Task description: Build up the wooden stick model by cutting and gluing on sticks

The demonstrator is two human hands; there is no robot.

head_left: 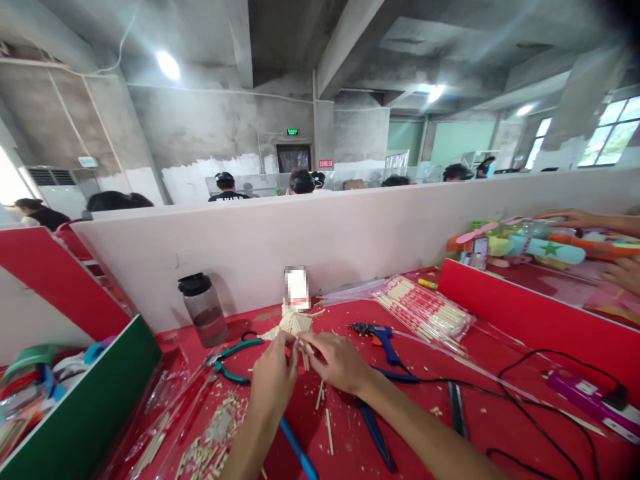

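In the middle of the table stands a small model of pale wooden sticks (296, 322), with a ridged, roof-like top. My left hand (274, 370) and my right hand (340, 363) meet at its near side with fingertips pinched together. Thin wooden pieces show between and just below the fingers; their exact ends are hidden. Left of my left hand lie green-handled cutting pliers (235, 357). A blue glue gun (377, 337) rests beyond my right wrist. Under my right forearm is a dark blue-handled tool (375, 433), partly covered.
A dark-lidded bottle (203, 310) and a phone with a blurred screen (297, 288) stand along the white partition (280, 233). Bagged wooden sticks (425, 310) lie back right. A purple power strip (595, 400) has trailing cables. Stick offcuts (215, 437) litter the left front. Another person's hands (623, 273) are at right.
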